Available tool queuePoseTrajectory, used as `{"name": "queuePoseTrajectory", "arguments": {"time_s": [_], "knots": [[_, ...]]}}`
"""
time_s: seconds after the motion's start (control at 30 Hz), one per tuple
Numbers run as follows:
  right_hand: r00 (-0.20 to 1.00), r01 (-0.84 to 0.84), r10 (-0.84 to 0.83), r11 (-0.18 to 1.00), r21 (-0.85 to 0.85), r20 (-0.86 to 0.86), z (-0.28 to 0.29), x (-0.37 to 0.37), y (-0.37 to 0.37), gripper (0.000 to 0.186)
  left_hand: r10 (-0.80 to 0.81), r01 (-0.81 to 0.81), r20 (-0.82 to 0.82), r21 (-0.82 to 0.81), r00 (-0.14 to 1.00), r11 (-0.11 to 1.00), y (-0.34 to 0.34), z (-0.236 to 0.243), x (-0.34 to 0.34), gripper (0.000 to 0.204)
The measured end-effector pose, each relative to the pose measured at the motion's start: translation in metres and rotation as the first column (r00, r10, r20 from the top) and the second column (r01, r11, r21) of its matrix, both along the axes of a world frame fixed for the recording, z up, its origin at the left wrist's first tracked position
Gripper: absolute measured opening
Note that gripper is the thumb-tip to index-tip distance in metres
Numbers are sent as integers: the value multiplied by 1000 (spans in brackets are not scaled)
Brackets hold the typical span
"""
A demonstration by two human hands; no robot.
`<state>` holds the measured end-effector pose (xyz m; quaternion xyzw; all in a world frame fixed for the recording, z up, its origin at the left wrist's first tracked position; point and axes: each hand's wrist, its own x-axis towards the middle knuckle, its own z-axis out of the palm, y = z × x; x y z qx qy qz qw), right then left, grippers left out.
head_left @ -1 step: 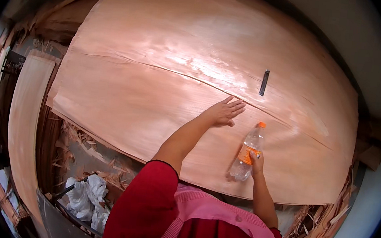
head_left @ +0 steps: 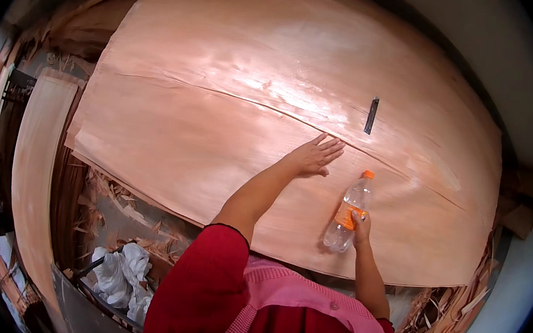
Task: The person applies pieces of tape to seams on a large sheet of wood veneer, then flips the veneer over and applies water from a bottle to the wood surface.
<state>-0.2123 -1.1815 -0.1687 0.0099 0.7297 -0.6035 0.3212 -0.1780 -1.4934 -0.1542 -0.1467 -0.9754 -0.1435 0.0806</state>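
A large sheet of thin wood veneer [head_left: 173, 132] spreads in front of me, with a long raised crease or split [head_left: 253, 102] running across its middle. My left hand [head_left: 314, 156] lies flat on the sheet, fingers stretched out, their tips at the crease. Closed around a clear plastic bottle [head_left: 358, 194] with an orange cap and orange label is my right hand [head_left: 361, 228]. The bottle is tilted slightly over the near part of the sheet, its cap pointing away from me. Beyond the crease lies a narrow dark strip [head_left: 371, 115], perhaps a blade or cutter; I cannot make out its kind.
Left of the sheet stands a stack of long, narrow veneer strips [head_left: 38, 138]. White plastic bags [head_left: 120, 277] lie at the lower left, near torn wood scraps [head_left: 128, 201] on the floor. More scraps [head_left: 448, 312] gather at the lower right, beside a pale wall.
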Motion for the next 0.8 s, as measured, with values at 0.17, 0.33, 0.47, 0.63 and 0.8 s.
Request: {"name": "queuePoseTrajectory", "arguments": {"time_s": [0.17,0.33,0.47,0.63,0.8], "knots": [[999,22,-20,998,-51,50,-3,-1,2,31,73,-73,20,8,997,997,-4,-7,9,72],[1000,-2,3,998,-64,19,-2,-1,7,32,202,-200,47,-31,978,979,-17,0,28,71],[999,-54,53,998,-31,-12,7,-3,9,34,384,-383,68,-34,921,923,-38,-2,57,73],[963,-104,149,974,-203,225,62,0,2,38,489,-490,35,30,872,871,-56,0,66,71],[807,141,48,952,-273,588,121,36,-28,50,461,-457,74,-57,884,887,-65,13,73,66]]}}
